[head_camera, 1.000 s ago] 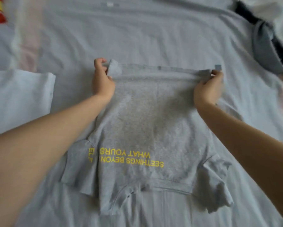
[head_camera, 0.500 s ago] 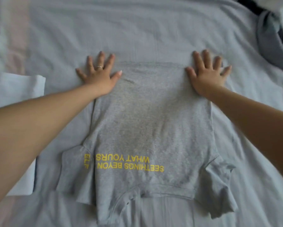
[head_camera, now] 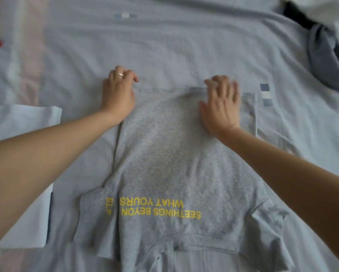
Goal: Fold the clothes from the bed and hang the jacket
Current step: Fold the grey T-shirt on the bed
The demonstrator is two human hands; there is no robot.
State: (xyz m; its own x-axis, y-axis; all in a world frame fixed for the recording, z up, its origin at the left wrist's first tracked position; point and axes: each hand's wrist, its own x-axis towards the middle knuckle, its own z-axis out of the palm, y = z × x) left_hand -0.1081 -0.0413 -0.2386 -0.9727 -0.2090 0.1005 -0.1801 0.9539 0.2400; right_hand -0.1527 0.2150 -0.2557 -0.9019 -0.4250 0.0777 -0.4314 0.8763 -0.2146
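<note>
Half a second ago both hands press flat, with fingers spread, on the two far corners of the T-shirt (head_camera: 164,154). Now the right hand (head_camera: 220,107) is moved inward from its corner. It lies on the cloth right of the middle of the frame, blurred, with fingers rather straight and close together and holding nothing. The left hand (head_camera: 118,95) is at the far left corner with its fingers bent. Whether it pinches the hem or only rests there I cannot tell. In my judgement the smoothing of the far edge is almost finished, and the first fold of this shirt, probably a side or a sleeve, is not yet made. The T-shirt lies in the middle of the frame on the pale blue bed sheet (head_camera: 164,46), quite flat. Its hem is toward the top and its collar toward the bottom edge. It is grey with yellow words (head_camera: 153,208) that read upside down, and its short sleeves stick out, a little wrinkled, at lower left and lower right. A folded white cloth (head_camera: 23,122) lies at the left edge, and more clothes (head_camera: 325,55) wait in the upper right corner.
</note>
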